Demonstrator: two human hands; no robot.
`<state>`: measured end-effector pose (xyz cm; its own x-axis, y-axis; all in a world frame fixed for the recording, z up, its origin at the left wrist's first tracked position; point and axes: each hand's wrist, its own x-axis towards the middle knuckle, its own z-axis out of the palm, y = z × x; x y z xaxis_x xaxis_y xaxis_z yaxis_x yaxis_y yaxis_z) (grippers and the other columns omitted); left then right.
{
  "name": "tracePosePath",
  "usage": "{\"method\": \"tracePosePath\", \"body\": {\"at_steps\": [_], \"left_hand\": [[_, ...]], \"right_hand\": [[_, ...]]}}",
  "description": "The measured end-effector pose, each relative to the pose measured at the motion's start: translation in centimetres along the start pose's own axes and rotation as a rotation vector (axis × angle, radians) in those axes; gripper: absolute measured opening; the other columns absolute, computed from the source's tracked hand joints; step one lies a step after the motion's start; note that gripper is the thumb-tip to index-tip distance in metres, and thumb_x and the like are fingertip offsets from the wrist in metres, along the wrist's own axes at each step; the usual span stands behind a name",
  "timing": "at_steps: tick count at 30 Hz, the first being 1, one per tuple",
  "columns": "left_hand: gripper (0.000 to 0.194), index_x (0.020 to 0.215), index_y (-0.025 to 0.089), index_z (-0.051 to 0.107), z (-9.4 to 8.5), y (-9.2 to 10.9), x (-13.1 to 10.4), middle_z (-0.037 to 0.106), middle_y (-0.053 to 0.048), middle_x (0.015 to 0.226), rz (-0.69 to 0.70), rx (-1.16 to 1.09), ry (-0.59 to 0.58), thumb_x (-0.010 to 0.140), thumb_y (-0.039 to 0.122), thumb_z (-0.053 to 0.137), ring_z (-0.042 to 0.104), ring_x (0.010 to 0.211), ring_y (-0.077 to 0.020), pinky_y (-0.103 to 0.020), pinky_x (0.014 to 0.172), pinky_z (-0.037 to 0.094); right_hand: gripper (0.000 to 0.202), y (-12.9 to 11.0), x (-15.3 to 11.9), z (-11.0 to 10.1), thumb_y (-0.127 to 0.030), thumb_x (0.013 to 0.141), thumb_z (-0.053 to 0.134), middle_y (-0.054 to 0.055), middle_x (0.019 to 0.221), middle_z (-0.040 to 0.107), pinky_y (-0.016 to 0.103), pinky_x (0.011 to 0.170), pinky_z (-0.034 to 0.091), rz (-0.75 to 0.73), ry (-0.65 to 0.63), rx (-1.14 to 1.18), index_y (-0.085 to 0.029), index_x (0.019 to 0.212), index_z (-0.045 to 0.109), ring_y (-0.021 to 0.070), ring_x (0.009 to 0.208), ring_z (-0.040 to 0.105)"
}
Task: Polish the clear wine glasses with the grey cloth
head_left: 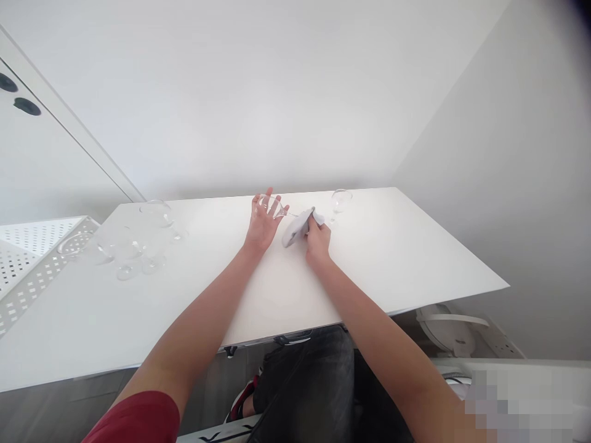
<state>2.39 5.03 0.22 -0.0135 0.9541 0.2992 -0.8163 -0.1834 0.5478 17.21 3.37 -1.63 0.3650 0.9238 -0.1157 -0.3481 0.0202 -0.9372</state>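
Note:
A clear wine glass (270, 206) lies tilted on its side above the table, its bowl cradled in my left hand (264, 226). The fingers of that hand curve loosely around the bowl and show through it. From the bowl, the thin stem runs right towards a pale grey cloth (298, 227). My right hand (318, 239) is closed on this cloth, pinching it about the foot end of the glass, so the foot is hidden. Just beyond my right hand, another stemmed glass (342, 200) stands upright.
Several clear stemmed glasses (132, 246) stand grouped on the left of the white table (383, 264). A white perforated panel (41, 264) adjoins its left end. Walls rise behind and to the right. Below on the right is a white round object with a curved band (447, 329).

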Motion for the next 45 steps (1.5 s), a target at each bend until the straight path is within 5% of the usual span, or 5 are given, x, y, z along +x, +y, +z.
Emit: {"method": "tracePosePath", "body": {"at_steps": [9,17,24,38,45], "left_hand": [[0.044,0.11,0.033,0.062,0.0,-0.2,-0.1,0.045,-0.002,0.159,-0.008,0.05,-0.061,0.076,0.043,0.088,0.042,0.149,-0.0276,-0.055,0.12,0.039],[0.031,0.108,0.033,0.063,-0.8,-0.1,0.2,0.041,0.002,0.162,0.047,-0.015,0.038,0.085,0.045,0.08,0.04,0.151,-0.0271,-0.057,0.122,0.038],[0.051,0.115,0.034,0.059,0.1,-0.4,-0.4,0.05,-0.003,0.152,-0.082,0.054,-0.129,0.074,0.035,0.09,0.042,0.15,-0.0315,-0.058,0.122,0.035],[0.057,0.096,0.028,0.065,0.5,0.3,-0.6,0.062,-0.002,0.12,-0.238,0.103,-0.26,0.052,0.003,0.089,0.05,0.14,-0.0335,-0.06,0.121,0.034],[0.051,0.098,0.033,0.064,-0.2,0.1,-0.6,0.062,0.001,0.125,-0.162,0.062,-0.202,0.058,0.01,0.085,0.045,0.145,-0.0317,-0.061,0.12,0.03]], "right_hand": [[0.036,-0.4,-0.6,0.9,-0.041,0.085,0.076,0.002,0.118,0.072,0.038,0.08,0.063,0.149,-0.405,0.287,-0.029,0.115,0.061,0.02,0.094,0.073],[0.023,0.8,1.6,-0.1,-0.041,0.093,0.063,0.001,0.113,0.074,0.034,0.085,0.062,0.113,0.047,0.257,-0.029,0.112,0.063,0.018,0.103,0.072],[0.033,-0.7,-0.1,0.9,-0.049,0.1,0.047,0.005,0.124,0.072,0.047,0.095,0.058,0.191,-0.448,0.412,-0.027,0.116,0.066,0.024,0.112,0.069],[0.046,-0.9,-0.4,0.5,-0.069,0.092,0.054,-0.003,0.067,0.057,0.024,0.039,0.038,0.206,-0.234,0.121,-0.024,0.087,0.06,0.0094,0.044,0.044],[0.028,-1.4,-1.5,0.5,-0.052,0.088,0.067,-0.003,0.094,0.066,0.022,0.061,0.051,-0.208,-0.179,0.179,-0.03,0.105,0.061,0.0088,0.068,0.06]]}}
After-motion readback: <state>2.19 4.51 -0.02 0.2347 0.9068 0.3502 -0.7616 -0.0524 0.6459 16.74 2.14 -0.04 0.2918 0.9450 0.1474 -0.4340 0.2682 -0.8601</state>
